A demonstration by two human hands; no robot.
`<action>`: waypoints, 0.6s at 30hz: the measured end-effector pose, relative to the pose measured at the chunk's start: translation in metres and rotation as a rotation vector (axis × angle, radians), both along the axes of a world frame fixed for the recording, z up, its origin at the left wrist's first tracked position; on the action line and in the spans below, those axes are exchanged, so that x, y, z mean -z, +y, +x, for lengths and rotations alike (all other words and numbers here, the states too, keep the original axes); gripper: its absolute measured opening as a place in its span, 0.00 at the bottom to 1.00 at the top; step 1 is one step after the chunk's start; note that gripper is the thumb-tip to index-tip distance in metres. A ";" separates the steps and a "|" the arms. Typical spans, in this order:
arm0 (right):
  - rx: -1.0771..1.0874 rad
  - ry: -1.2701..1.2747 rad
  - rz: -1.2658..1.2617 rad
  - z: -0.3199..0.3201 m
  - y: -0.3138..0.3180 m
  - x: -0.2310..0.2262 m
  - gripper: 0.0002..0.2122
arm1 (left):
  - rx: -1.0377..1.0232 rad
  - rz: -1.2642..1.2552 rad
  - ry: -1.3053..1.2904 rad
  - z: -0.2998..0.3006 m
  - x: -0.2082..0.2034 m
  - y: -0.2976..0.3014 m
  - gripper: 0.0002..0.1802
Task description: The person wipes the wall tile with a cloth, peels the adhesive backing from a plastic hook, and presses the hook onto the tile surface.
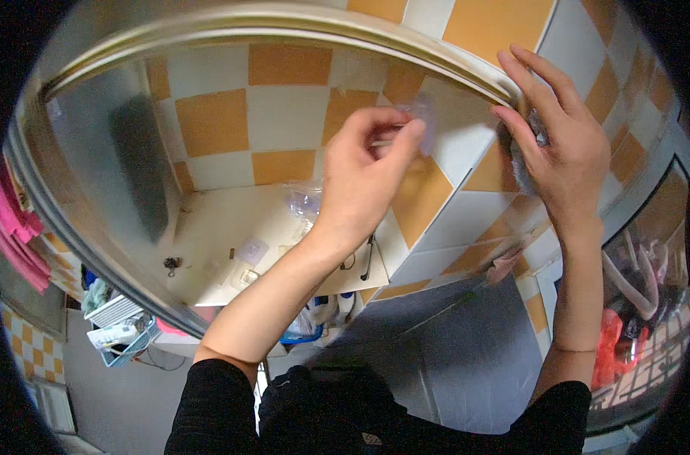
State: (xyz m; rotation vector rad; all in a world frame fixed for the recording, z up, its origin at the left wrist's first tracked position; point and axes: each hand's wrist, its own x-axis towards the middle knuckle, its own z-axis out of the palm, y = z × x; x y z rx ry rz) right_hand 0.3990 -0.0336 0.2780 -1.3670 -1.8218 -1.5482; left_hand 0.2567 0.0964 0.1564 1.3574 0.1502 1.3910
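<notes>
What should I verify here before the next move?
1. Left hand pinching translucent piece: ok, at thumb and fingertips, though blurred.
2. Right hand at the frame corner, fingers spread: ok.
3. Crumpled material behind the right hand secured: cannot tell, mostly hidden.
4. Shelf free of loose items: not ok, small dark object there.

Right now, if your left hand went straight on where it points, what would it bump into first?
For the left hand, first the clear purplish piece right by it, then probably the tiled wall; depth is hard to judge.
</notes>
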 end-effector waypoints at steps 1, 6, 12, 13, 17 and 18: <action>0.031 -0.077 -0.027 -0.003 0.001 -0.001 0.21 | 0.018 0.007 0.005 0.004 -0.002 0.003 0.17; 0.068 -0.153 -0.072 0.001 0.010 0.004 0.19 | 0.020 0.037 -0.171 0.035 -0.006 0.009 0.17; -0.052 -0.170 -0.014 0.020 0.018 0.003 0.18 | 0.178 -0.011 -0.202 0.054 -0.009 0.007 0.13; -0.100 -0.175 0.011 0.024 0.021 0.001 0.18 | 0.165 -0.011 -0.223 0.056 -0.009 0.009 0.13; -0.140 -0.132 -0.001 0.020 0.025 -0.003 0.18 | 0.065 -0.004 -0.342 0.060 -0.010 0.021 0.12; -0.147 -0.122 -0.002 0.021 0.025 -0.003 0.17 | 0.034 -0.005 -0.381 0.061 -0.011 0.023 0.12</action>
